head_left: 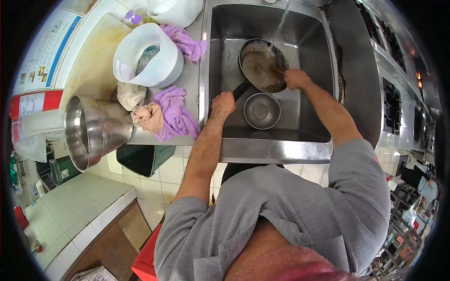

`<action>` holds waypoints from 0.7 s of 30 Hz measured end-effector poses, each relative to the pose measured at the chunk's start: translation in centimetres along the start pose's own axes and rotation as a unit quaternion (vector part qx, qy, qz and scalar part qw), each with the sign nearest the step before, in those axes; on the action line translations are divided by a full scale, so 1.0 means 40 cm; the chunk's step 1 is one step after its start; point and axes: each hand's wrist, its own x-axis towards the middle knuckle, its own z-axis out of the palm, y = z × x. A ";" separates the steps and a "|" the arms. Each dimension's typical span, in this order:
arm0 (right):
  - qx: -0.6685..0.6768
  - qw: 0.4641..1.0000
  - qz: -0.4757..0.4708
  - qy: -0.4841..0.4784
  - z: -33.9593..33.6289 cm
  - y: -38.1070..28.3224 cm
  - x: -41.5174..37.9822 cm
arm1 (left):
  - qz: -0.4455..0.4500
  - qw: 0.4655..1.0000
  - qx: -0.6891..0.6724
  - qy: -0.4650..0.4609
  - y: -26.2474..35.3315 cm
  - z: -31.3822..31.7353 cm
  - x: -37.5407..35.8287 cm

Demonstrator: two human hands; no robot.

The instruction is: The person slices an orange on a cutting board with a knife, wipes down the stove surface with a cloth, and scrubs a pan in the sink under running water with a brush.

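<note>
My left hand is closed around the black handle of a frying pan, which lies in the steel sink. Brownish water covers the pan's inside. My right hand is closed at the pan's right rim, gripping a dark tool whose wide end reaches into the pan; its exact kind I cannot tell. A stream of water falls from above onto the pan's far side. Just below the pan, a small round metal bowl sits on the sink floor.
Left of the sink stand a white plastic tub with a greenish scourer inside, purple cloths, a peach cloth and a tilted steel vessel at the counter edge. On the far right are stove burners and a flame.
</note>
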 end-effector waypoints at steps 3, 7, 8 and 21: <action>0.137 0.990 -0.029 -0.027 0.028 0.061 -0.096 | 0.019 1.000 -0.007 -0.015 0.014 -0.014 -0.009; 0.365 0.927 -0.087 0.006 0.024 -0.040 -0.102 | 0.016 0.997 -0.027 -0.071 0.014 -0.014 -0.011; 0.443 0.895 -0.057 0.011 0.017 -0.082 -0.065 | 0.015 0.997 -0.025 -0.070 0.014 -0.015 -0.010; 0.779 0.607 0.118 0.104 -0.013 -0.371 0.059 | 0.001 0.999 -0.004 -0.039 0.026 -0.003 0.004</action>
